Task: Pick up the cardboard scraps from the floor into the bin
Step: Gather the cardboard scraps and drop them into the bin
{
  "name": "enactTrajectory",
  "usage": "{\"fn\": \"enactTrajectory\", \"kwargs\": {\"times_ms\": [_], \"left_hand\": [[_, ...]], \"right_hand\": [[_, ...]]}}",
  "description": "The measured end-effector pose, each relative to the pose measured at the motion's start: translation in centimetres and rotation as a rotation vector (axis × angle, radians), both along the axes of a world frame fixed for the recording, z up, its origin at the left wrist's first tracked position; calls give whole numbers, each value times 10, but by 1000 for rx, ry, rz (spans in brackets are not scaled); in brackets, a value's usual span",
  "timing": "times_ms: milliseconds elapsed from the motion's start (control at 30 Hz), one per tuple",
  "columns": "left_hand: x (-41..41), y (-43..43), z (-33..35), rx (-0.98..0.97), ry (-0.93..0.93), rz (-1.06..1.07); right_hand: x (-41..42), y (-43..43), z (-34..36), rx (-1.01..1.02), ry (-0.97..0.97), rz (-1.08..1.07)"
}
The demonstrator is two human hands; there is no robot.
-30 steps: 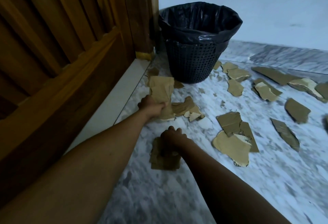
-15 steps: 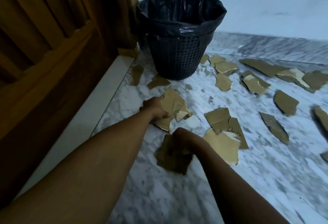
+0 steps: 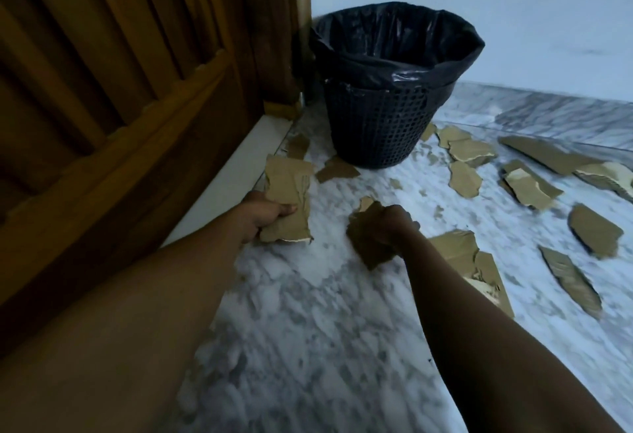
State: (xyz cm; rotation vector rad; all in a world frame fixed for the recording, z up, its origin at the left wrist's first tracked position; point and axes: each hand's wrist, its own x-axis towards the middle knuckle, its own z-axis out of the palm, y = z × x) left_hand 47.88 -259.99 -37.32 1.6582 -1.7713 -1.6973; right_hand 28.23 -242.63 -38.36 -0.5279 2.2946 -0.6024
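A black mesh bin (image 3: 380, 124) lined with a black plastic bag stands in the corner by the door frame. My left hand (image 3: 265, 213) grips a tall brown cardboard scrap (image 3: 289, 192) near the white door sill. To its right, my right hand (image 3: 390, 223) is curled round a darker cardboard scrap (image 3: 368, 244), held just above the marble floor. Both hands are in front of the bin, a little short of it. Several more torn cardboard scraps (image 3: 464, 179) lie scattered on the floor to the right of the bin.
A wooden door (image 3: 120, 90) fills the left side, with a white sill (image 3: 222, 189) at its foot. A pale wall (image 3: 513, 4) runs behind the bin. Small scraps (image 3: 337, 170) lie at the bin's base, and larger pieces (image 3: 459, 251) lie under my right forearm.
Both hands have lifted their cardboard scraps off the floor and moved forward towards the bin. The left hand's scrap now stands upright near the sill.
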Motion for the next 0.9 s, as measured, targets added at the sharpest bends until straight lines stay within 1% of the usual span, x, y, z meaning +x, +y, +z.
{"fn": "enactTrajectory", "kwargs": {"times_ms": [67,133,200,300,367,467,567,667,767,833,900], "left_hand": [[7,-6,-1,-7,17,41],[7,-9,-2,-14,20,62],[3,-8,-1,-14,29,66],[-13,-7,-2,-32,81,53],[-29,-7,-1,-33,120,47],[-53,-13,3,-80,96,21],[-74,-31,5,-217,-4,-34],[-95,-52,4,-284,-79,-76],[-111,-68,-7,-383,-167,-104],[-117,-76,-16,-436,-223,-154],[-115,-83,-24,-421,-229,-198]], "right_hand": [[11,-8,0,43,79,-2],[20,-9,12,29,84,0],[21,-8,19,9,34,10],[14,-5,18,-36,-40,-91],[8,-3,14,-13,-17,7],[4,-7,7,25,58,200],[1,-18,7,29,276,358],[-7,-40,12,6,459,537],[-15,-83,14,-3,486,664],[-19,-111,11,55,510,754],[-23,-128,8,116,470,795]]}}
